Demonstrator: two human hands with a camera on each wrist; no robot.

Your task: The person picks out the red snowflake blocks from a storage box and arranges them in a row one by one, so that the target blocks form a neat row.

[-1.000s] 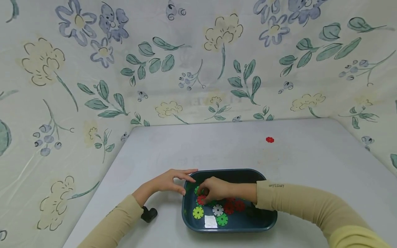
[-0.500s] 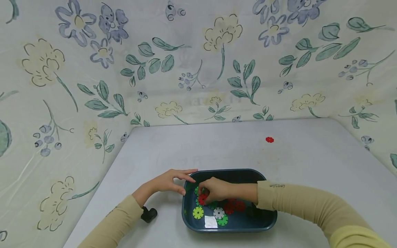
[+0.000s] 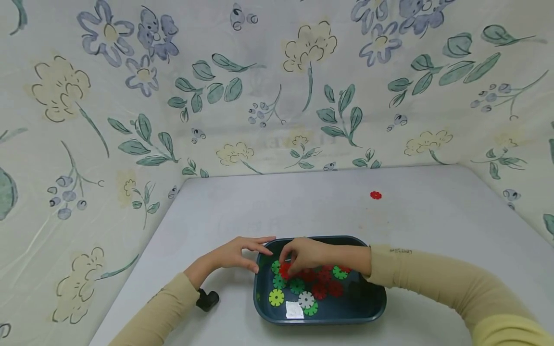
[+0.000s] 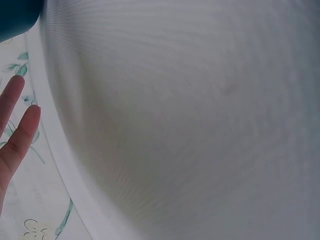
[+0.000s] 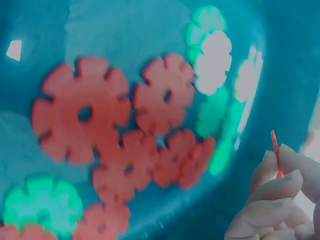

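My right hand (image 3: 306,253) is over the left part of a dark blue tray (image 3: 320,320), pinching a red notched plastic disc (image 3: 284,271) between thumb and fingers. Seen edge-on in the right wrist view, the disc (image 5: 274,141) juts from the fingertips. Below lie several more snowflake-like discs: red ones (image 5: 82,112), green ones (image 3: 297,286), a yellow-green one (image 3: 276,297) and a white one (image 3: 306,300). With fingers extended, my left hand (image 3: 239,252) rests at the tray's left rim. Only two of its fingers (image 4: 22,132) show in the left wrist view.
A lone red disc (image 3: 376,195) lies on the white table (image 3: 259,202), toward the back right. Beneath the left wrist is a small black object (image 3: 208,300). Flower-printed sheeting (image 3: 268,129) encloses the back and sides of the table.
My right hand has lifted slightly and shifted a little right with the red disc pinched, uncovering more discs beneath. The white disc has slid slightly right. My left hand has stayed put.
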